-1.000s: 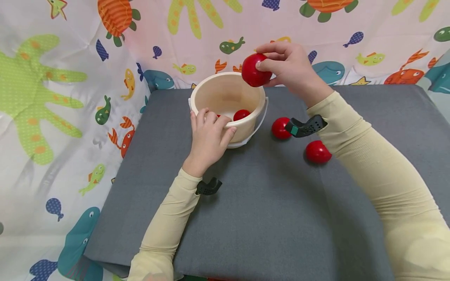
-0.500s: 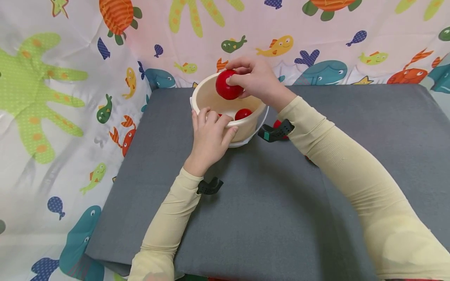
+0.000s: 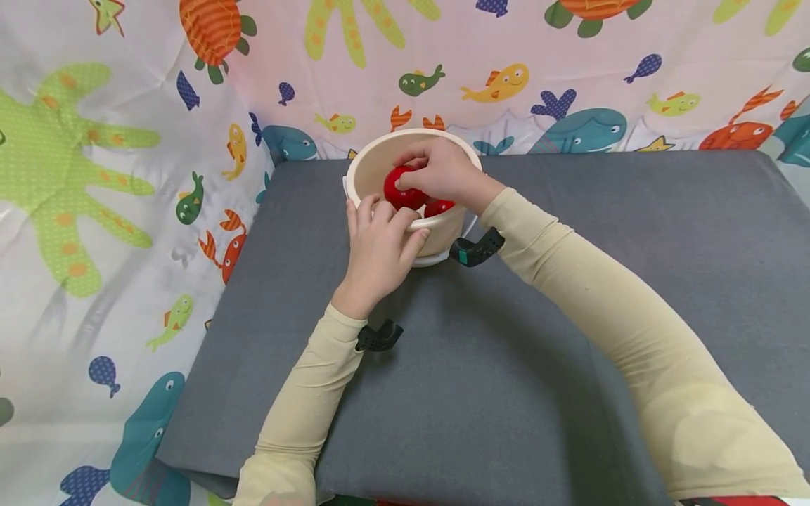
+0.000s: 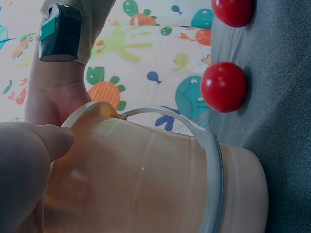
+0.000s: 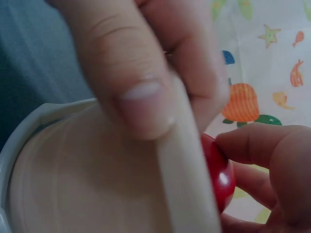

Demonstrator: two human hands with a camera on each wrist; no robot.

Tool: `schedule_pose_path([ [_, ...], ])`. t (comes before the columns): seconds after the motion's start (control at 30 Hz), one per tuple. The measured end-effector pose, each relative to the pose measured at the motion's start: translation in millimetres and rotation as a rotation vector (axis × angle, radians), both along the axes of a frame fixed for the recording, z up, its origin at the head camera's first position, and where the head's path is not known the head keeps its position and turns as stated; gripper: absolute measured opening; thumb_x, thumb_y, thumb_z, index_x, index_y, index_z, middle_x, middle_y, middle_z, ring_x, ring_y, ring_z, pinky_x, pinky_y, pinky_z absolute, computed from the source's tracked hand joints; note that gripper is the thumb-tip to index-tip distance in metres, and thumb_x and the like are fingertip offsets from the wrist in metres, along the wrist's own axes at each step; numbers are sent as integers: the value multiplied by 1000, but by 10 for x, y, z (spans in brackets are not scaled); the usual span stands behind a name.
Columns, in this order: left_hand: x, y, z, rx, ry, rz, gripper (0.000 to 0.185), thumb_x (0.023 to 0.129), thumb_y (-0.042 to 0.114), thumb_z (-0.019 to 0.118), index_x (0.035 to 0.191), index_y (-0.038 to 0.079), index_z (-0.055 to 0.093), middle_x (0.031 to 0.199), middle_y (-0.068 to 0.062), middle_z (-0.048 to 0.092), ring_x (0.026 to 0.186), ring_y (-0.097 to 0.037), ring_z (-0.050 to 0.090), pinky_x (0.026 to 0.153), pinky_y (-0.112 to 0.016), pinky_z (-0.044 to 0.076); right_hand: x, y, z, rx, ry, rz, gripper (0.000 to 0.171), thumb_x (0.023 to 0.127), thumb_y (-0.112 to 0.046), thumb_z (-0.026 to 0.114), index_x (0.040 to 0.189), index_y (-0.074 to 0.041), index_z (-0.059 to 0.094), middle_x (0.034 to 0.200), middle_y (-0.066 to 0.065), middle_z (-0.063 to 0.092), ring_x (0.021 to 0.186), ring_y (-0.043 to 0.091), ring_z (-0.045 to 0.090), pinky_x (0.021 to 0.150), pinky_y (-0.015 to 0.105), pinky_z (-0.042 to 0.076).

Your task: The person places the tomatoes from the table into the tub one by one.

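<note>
- Red ball [image 3: 399, 190] first: it's inside the mouth of the bucket [image 3: 443, 239], pinched between thumb and fingers of the right hand [image 3: 443, 169]. Gripped from above and the side, probably so the knuckles don't snag the rim.
- Left hand [image 3: 376, 249] is hooked over the front rim, fingers inward, thumb outside. My guess: that stops the bucket tipping or sliding.
- Another ball [image 3: 438, 208] sits in there just beside the held one. Can't tell if they touch.
- Left wrist cam is the handy one: it catches a shiny ball [image 4: 224, 87] and a cut-off ball [image 4: 233, 9] on the grey cloth [image 4: 286, 145]. Neither shows in the head view, presumably because the right arm [image 3: 588, 288] covers them. You also get the handle [image 4: 212, 170] hanging down round the bucket.
- Right wrist cam shows the left thumb [image 5: 146, 107] pressed on the outer wall, but only the head view looks inside.
</note>
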State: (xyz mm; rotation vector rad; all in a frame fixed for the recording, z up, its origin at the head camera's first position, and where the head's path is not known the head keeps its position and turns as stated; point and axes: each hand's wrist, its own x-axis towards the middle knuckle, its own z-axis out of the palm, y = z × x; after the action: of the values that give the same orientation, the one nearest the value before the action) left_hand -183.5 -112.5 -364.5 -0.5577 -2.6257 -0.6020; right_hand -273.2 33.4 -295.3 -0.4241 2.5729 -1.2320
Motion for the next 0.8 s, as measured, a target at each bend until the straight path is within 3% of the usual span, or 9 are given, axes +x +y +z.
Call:
schedule_pose_path([
  [0.13,-3,-8,-14,-6,15,-2,29,98,33,64,116,11,69,113,-16,63,137,-39,40,117,-76,13,-25,-42,-34,77,15,32,40,95,-20,67,134,-13,65,137,10,66,123,27,61,94,42,59],
  [0.8,9,1,-11,-14,23,11,26,99,32,61,113,11,69,108,-17,62,137,-43,40,116,-78,13,-49,-102,-84,206,31,91,42,94,-23,66,135,-12,65,137,10,67,125,27,58,98,42,55],
])
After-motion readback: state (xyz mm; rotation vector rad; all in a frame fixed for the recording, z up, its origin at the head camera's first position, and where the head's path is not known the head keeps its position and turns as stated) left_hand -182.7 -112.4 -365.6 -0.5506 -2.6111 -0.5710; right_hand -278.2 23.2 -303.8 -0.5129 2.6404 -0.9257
